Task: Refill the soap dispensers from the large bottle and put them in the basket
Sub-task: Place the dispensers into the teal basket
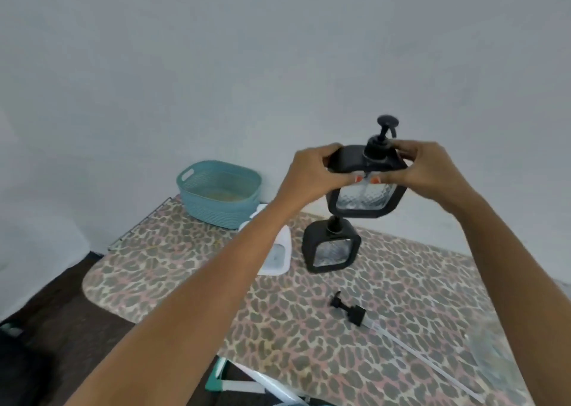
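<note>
Now in hand: the held dispenser (364, 200) is up in the air above the counter (309, 328), roughly upright, its pump (387, 121) on top.
Left grip (312, 174): clenched round the dispenser's left shoulder, steadying the body.
Right grip (423, 168): fingers curled at the right shoulder and at the collar (375, 154) under the pump.
Long axis: runs up through collar and pump, so any twist turns about that line; the right grip is the one placed for it.
Step, as I judge it: screwing the pump on or off. I cannot tell which, nor how full the glass is.
Basket (216, 205): far left, lower than the held dispenser and well apart from it; the left grip is nearer.
Second dispenser (332, 251): stands on the counter right below, without a pump.
Loose pump (349, 310): lies near right, its tube pointing nearer and right.
Large bottle (279, 254): just left of the second dispenser, partly hidden by the left forearm.
</note>
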`<move>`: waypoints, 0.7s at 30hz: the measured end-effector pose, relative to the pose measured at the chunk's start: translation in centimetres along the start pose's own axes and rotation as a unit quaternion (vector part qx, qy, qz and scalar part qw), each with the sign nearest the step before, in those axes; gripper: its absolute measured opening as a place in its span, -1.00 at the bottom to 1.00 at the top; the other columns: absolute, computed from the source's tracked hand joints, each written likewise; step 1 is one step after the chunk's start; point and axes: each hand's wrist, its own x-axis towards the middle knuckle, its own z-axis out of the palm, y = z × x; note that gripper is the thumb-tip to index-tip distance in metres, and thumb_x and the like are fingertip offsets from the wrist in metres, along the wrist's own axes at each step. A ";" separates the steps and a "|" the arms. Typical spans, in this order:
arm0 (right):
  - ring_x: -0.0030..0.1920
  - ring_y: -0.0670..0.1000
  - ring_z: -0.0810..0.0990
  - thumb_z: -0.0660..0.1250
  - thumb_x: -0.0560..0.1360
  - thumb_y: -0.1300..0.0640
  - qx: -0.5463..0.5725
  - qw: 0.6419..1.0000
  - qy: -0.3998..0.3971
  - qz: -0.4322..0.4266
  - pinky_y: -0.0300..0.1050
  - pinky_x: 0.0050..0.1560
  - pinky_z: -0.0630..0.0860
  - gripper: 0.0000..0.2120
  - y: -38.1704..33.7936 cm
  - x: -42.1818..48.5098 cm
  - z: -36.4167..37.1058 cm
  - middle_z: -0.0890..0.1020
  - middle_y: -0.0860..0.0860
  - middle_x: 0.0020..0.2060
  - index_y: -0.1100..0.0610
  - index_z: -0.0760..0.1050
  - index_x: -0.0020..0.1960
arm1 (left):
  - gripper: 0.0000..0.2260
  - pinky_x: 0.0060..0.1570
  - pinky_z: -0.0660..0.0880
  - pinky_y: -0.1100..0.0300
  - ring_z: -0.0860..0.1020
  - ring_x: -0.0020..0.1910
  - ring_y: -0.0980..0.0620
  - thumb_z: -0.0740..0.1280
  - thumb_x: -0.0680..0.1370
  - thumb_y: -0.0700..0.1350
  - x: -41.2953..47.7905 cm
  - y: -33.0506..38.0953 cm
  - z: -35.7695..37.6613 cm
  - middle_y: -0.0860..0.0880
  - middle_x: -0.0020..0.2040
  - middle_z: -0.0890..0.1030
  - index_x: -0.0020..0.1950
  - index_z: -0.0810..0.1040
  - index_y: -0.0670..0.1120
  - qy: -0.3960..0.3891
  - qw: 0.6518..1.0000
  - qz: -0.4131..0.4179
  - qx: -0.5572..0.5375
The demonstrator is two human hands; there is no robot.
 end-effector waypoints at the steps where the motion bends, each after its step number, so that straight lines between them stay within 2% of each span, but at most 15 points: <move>1: 0.13 0.02 0.53 0.54 0.25 0.20 0.004 1.000 -0.008 -0.014 -0.17 0.11 0.38 -0.42 -1.2 1.4 0.7 0.61 0.09 0.10 0.14 0.50 0.24 | -0.60 -0.14 0.43 0.51 0.54 -0.11 0.15 0.50 0.33 -0.12 0.5 -0.1 -1.7 0.03 -0.06 0.61 0.15 0.56 -0.13 0.014 1.000 0.001 0.012; 3: 0.13 0.01 0.54 0.54 0.25 0.20 0.023 0.999 -0.029 -0.036 -0.16 0.12 0.41 -0.43 -3.1 4.2 2.8 0.62 0.06 0.10 0.12 0.50 0.24 | -0.64 -0.10 0.50 0.35 0.58 -0.10 0.10 0.50 0.33 -0.12 1.3 -1.2 -4.8 0.01 -0.08 0.63 0.10 0.58 -0.10 0.039 0.999 -0.007 0.032; 7: 0.18 0.05 0.54 0.52 0.26 0.24 0.078 0.992 -0.081 -0.064 -0.02 0.25 0.43 -0.43 -5.7 9.4 9.1 0.61 0.10 0.13 0.14 0.50 0.25 | -0.70 -0.10 0.50 0.36 0.60 -0.11 0.08 0.50 0.32 -0.13 2.3 -5.6 -10.0 0.01 -0.13 0.64 0.03 0.60 -0.05 0.088 0.993 -0.050 0.062; 10: 0.15 0.05 0.55 0.51 0.26 0.26 0.111 0.984 -0.122 -0.072 0.01 0.25 0.43 -0.43 -6.8 12.5 14.0 0.61 0.10 0.11 0.14 0.49 0.26 | -0.69 -0.03 0.52 0.23 0.61 -0.10 0.04 0.50 0.31 -0.13 2.8 -9.3 -12.9 -0.05 -0.08 0.67 0.03 0.60 -0.07 0.124 0.984 -0.085 0.093; 16: 0.11 0.00 0.53 0.47 0.30 0.32 0.147 0.967 -0.192 -0.078 -0.10 0.25 0.40 -0.44 -8.4 18.0 22.1 0.61 0.06 0.07 0.13 0.46 0.28 | -0.67 -0.08 0.52 0.23 0.59 -0.15 0.04 0.50 0.30 -0.11 3.9 -16.0 -16.5 -0.02 -0.14 0.65 0.04 0.60 -0.07 0.203 0.962 -0.147 0.106; 18: 0.10 -0.03 0.52 0.46 0.31 0.31 0.144 0.966 -0.200 -0.072 -0.16 0.20 0.39 -0.43 -8.5 19.4 24.6 0.61 0.08 0.10 0.12 0.45 0.29 | -0.69 -0.17 0.52 0.29 0.58 -0.19 0.05 0.49 0.30 -0.12 4.2 -18.1 -16.9 -0.02 -0.17 0.64 0.02 0.60 -0.09 0.233 0.953 -0.161 0.105; 21: 0.10 -0.07 0.50 0.46 0.31 0.31 0.133 0.967 -0.204 -0.070 -0.31 0.08 0.33 -0.41 -8.4 20.8 28.2 0.60 0.08 0.15 0.12 0.44 0.31 | -0.72 -0.26 0.51 0.24 0.56 -0.24 0.00 0.47 0.29 -0.15 4.5 -21.1 -17.0 -0.08 -0.20 0.64 -0.04 0.60 -0.16 0.270 0.937 -0.191 0.113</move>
